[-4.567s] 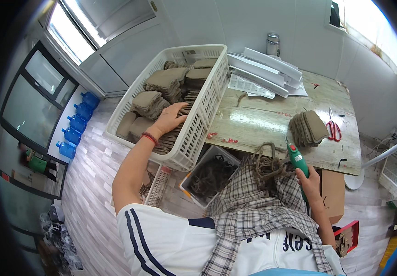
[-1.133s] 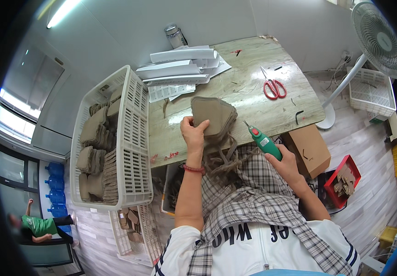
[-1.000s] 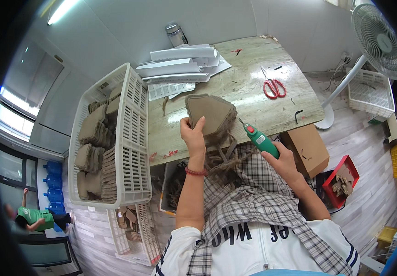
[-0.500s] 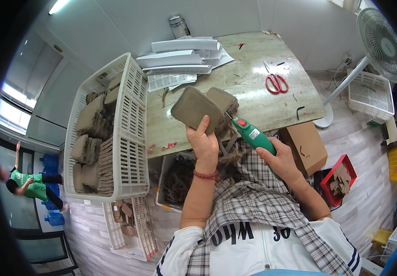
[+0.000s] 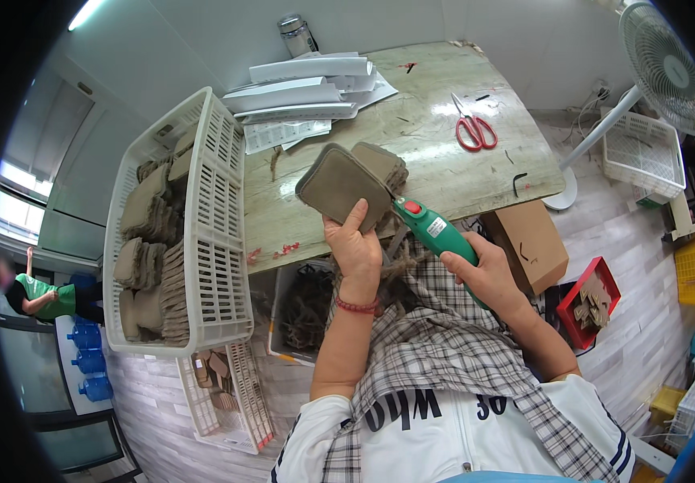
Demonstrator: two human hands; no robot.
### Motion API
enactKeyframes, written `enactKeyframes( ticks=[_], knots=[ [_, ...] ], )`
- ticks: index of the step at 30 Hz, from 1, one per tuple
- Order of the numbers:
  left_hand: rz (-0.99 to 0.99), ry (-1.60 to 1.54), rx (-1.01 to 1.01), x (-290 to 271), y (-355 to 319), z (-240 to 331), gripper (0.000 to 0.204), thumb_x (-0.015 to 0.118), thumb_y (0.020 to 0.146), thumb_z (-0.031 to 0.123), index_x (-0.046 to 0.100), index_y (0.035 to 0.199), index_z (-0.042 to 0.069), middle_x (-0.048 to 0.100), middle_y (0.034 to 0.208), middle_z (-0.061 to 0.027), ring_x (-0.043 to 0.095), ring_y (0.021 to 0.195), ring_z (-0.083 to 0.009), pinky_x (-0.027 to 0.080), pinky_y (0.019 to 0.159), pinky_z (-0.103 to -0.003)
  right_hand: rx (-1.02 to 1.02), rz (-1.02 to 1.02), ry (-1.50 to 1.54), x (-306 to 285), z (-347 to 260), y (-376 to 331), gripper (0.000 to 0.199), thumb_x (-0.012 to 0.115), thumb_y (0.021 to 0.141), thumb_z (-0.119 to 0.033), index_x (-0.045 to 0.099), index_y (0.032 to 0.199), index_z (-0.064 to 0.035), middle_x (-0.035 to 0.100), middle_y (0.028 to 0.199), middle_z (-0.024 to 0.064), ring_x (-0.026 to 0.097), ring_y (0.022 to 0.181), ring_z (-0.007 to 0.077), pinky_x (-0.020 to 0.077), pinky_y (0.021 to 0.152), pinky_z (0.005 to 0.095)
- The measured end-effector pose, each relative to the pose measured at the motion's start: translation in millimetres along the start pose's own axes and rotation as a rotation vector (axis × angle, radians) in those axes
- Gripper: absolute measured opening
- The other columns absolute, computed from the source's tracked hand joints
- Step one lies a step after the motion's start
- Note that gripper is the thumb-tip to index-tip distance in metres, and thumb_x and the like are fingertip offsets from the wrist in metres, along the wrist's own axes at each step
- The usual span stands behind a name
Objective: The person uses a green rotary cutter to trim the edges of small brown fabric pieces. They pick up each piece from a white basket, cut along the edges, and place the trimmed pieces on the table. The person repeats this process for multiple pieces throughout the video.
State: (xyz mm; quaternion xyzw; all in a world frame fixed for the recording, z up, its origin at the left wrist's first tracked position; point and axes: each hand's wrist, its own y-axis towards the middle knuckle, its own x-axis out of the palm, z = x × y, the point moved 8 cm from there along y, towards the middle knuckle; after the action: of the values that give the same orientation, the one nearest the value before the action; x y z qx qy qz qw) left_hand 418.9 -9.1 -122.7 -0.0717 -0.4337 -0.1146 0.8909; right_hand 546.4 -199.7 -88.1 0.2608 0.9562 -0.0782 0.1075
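Observation:
My left hand [image 5: 355, 253] grips a brown square pad [image 5: 335, 181] with rounded corners, its thumb across the face and the other fingers hidden behind. Closed around a green hand-held electric tool [image 5: 436, 232] with a red button is my right hand [image 5: 488, 270]. The tool's thin metal tip meets or nearly meets the pad's right edge; I cannot tell whether they touch. Just behind the held pad, a small stack of similar brown pads [image 5: 386, 163] lies on the worn table [image 5: 428, 76]. Strips of brown trimmings [image 5: 400, 262] hang below the tool tip.
Red-handled scissors [image 5: 476, 135] and rolled papers [image 5: 299, 92] lie on the table. At left stands a white plastic crate [image 5: 222, 233] of stacked pads. A bin of brown scraps [image 5: 303, 314], a cardboard box [image 5: 536, 249] and a red box [image 5: 605, 310] sit lower. A fan [image 5: 669, 68] stands right.
The view has shifted slightly. Both hands keep their holds, and the tool tip stays at the pad's right edge. A person in green at far left has moved.

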Motion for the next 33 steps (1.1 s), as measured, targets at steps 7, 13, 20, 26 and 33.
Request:
enactKeyframes(
  ticks=[7,13,20,26,33],
  knots=[
    [-0.028,0.037,-0.020,3,-8,-9,0.048,0.059,0.083,-0.015,0.049,0.125,0.005,0.060,0.118,-0.0086,0.060,0.106,-0.0215,0.051,0.093,-0.036,-0.029,0.009,-0.016,-3,1,3,0.032,0.069,0.088,-0.024,0.061,0.102,0.0030,0.060,0.075,0.0020,0.056,0.060,0.0062,0.0472,0.054,0.0225],
    [-0.066,0.062,-0.071,2,-15,-15,0.046,0.057,0.083,-0.015,0.049,0.124,0.004,0.060,0.119,-0.0092,0.061,0.105,-0.0213,0.051,0.093,-0.035,-0.027,0.010,-0.012,-4,-1,4,0.032,0.069,0.089,-0.024,0.061,0.104,0.0030,0.059,0.075,0.0018,0.055,0.060,0.0059,0.0470,0.054,0.0222],
    [-0.091,0.073,-0.159,-4,-24,-26,0.048,0.058,0.082,-0.015,0.048,0.125,0.003,0.060,0.120,-0.0095,0.060,0.107,-0.0217,0.050,0.094,-0.036,-0.004,0.044,-0.019,-7,1,6,0.039,0.072,0.085,-0.029,0.062,0.106,0.0021,0.063,0.073,0.0048,0.057,0.064,0.0090,0.0470,0.058,0.0264],
    [-0.104,0.058,-0.234,-3,-37,-34,0.051,0.058,0.081,-0.016,0.047,0.127,0.003,0.059,0.122,-0.0096,0.059,0.109,-0.0219,0.050,0.095,-0.036,-0.006,0.046,0.028,-8,-2,7,0.040,0.072,0.085,-0.029,0.062,0.107,0.0026,0.063,0.073,0.0046,0.057,0.063,0.0086,0.0464,0.058,0.0251],
    [-0.186,0.082,-0.336,-3,-45,-32,0.045,0.057,0.080,-0.016,0.051,0.122,0.001,0.062,0.117,-0.0113,0.063,0.104,-0.0222,0.054,0.089,-0.036,0.000,0.018,0.046,-14,-4,7,0.039,0.071,0.086,-0.028,0.062,0.108,0.0024,0.062,0.073,0.0040,0.057,0.062,0.0077,0.0466,0.057,0.0241]
  ],
)
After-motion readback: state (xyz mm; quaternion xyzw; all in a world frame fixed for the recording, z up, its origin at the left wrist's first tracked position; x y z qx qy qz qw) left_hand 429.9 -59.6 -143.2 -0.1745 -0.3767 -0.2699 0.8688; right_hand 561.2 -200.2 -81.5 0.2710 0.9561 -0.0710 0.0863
